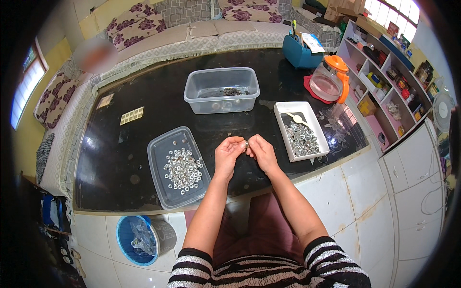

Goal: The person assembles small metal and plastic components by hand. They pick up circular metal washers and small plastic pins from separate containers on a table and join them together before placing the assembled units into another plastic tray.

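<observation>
Head view: both hands meet over the near edge of the dark surface [144, 96]. The left hand [228, 152] and right hand [262, 152] each pinch a small metal piece [246, 143] between closed fingertips. A lid of washers [178, 166] lies left, a white tray [300, 130] right.

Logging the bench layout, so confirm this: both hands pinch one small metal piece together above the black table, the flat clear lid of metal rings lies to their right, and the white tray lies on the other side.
One detail is wrong. The head view shows the clear lid of metal rings to the left of the left hand and right hand, which do pinch a small metal piece above the black table. The white tray lies to their right.
</observation>
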The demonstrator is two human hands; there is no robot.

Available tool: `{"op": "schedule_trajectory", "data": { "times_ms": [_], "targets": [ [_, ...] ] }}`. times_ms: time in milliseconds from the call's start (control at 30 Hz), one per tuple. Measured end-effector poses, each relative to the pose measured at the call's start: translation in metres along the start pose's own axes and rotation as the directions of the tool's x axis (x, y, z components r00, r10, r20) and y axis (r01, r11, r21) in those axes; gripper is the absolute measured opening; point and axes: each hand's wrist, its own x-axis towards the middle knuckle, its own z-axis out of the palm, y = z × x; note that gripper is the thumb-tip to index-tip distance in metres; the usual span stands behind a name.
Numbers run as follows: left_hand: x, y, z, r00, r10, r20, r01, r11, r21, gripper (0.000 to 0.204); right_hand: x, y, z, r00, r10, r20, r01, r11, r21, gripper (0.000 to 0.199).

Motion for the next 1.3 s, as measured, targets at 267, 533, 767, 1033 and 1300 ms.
{"op": "schedule_trajectory", "data": {
  "times_ms": [267, 533, 767, 1033, 1300],
  "targets": [
    [-0.002, 0.002, 0.002, 0.999, 0.019, 0.034, -0.018, 1.000, -0.020, 0.017, 0.000, 0.003, -0.008, 0.984, 0.129, 0.119, -0.120, 0.990, -0.078, 0.022],
    [0.000, -0.001, 0.000, 1.000, 0.006, 0.012, -0.006, 1.000, -0.019, 0.016, 0.000, 0.003, -0.002, 0.999, -0.052, 0.012, 0.052, 0.998, -0.017, 0.025],
    [0.000, 0.001, 0.000, 1.000, -0.005, 0.001, 0.005, 1.000, -0.007, 0.016, -0.001, -0.001, -0.005, 0.996, 0.050, 0.076, -0.048, 0.998, -0.030, 0.016],
    [0.000, 0.002, 0.000, 1.000, -0.018, -0.020, 0.017, 0.999, -0.032, 0.015, -0.003, -0.006, 0.000, 0.998, -0.066, 0.025, 0.066, 0.998, -0.015, 0.008],
    [0.002, 0.000, -0.003, 0.999, -0.019, -0.031, 0.018, 0.999, -0.037, 0.014, -0.003, 0.002, -0.001, 0.993, -0.111, -0.034, 0.111, 0.994, -0.005, 0.008]
  ]
}}
